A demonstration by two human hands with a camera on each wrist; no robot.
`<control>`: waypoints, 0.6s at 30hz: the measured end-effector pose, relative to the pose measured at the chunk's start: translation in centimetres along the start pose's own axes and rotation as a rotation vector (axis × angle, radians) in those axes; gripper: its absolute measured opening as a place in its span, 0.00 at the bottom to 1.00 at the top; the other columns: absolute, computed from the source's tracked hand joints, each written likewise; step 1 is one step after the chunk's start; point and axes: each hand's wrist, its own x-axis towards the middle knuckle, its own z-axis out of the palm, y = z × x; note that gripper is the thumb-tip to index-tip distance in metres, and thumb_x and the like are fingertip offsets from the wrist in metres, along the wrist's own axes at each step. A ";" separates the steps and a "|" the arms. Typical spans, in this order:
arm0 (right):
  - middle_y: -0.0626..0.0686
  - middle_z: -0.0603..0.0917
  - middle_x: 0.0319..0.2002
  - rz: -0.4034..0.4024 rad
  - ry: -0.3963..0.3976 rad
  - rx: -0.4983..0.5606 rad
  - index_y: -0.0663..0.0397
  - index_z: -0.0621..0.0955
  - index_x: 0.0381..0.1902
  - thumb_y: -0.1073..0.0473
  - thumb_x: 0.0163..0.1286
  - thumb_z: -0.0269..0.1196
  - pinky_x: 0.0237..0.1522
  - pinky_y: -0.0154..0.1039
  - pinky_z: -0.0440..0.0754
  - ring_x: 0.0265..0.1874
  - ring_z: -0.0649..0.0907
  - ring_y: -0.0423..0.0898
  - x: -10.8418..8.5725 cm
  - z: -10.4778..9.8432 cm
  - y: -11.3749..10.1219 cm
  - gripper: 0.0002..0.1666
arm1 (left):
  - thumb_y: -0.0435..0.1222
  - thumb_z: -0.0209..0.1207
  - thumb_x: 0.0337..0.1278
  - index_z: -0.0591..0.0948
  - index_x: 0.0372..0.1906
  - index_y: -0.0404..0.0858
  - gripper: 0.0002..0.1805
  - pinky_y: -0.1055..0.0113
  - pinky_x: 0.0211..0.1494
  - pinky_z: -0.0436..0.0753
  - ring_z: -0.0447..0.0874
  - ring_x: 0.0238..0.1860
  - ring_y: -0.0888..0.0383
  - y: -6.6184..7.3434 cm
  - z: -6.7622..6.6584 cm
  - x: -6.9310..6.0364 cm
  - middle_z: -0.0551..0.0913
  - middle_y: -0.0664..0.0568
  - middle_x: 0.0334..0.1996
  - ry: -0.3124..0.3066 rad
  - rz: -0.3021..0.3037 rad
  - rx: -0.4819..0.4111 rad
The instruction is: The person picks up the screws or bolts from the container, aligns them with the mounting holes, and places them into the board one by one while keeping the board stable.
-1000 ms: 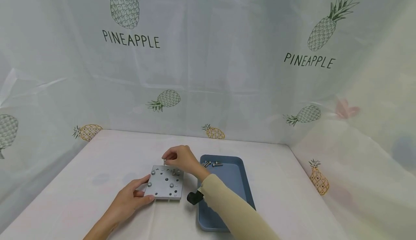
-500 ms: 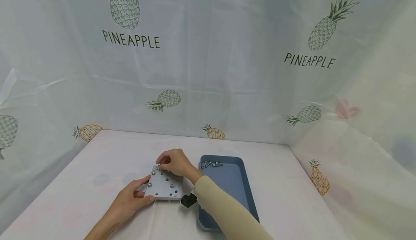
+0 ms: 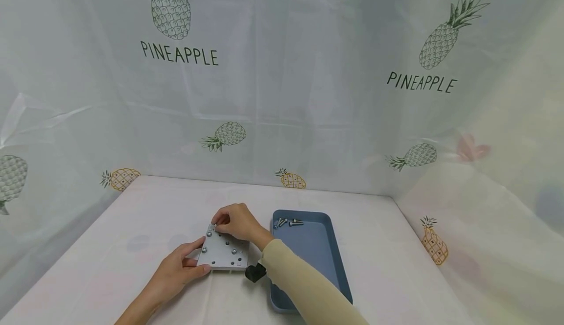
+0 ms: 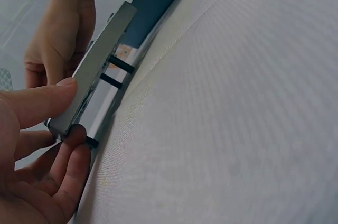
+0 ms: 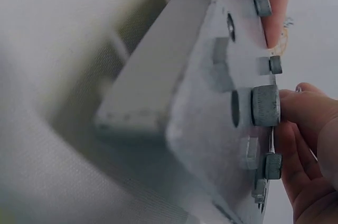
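Presumably for steadiness, we are gripping the metal plate [image 3: 220, 255] by its left edge above the cloth [image 3: 246, 298] with our left hand [image 3: 176, 271], our right hand [image 3: 239, 221] pinching a screw [image 3: 215, 225] at its far corner.

Big room on the bench [image 3: 396, 266] right of the blue tray [image 3: 310, 242], thin gap between tray and metal plate [image 3: 222, 259] (black lump [image 3: 254, 272] there), left hand [image 3: 182, 266] blocking the plate's left, bolts [image 5: 265, 105] sticking up.

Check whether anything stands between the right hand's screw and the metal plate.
Nothing visible: the right hand holds the screw at the far-left corner of the metal plate; the blue tray lies beside it.
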 end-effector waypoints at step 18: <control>0.44 0.90 0.39 -0.015 -0.047 -0.042 0.53 0.90 0.50 0.63 0.71 0.73 0.44 0.25 0.80 0.35 0.82 0.29 -1.3 -2.5 -0.5 0.10 | 0.46 0.80 0.54 0.71 0.80 0.43 0.48 0.67 0.44 0.80 0.83 0.48 0.58 0.3 0.0 0.1 0.78 0.45 0.68 0.011 -0.015 0.029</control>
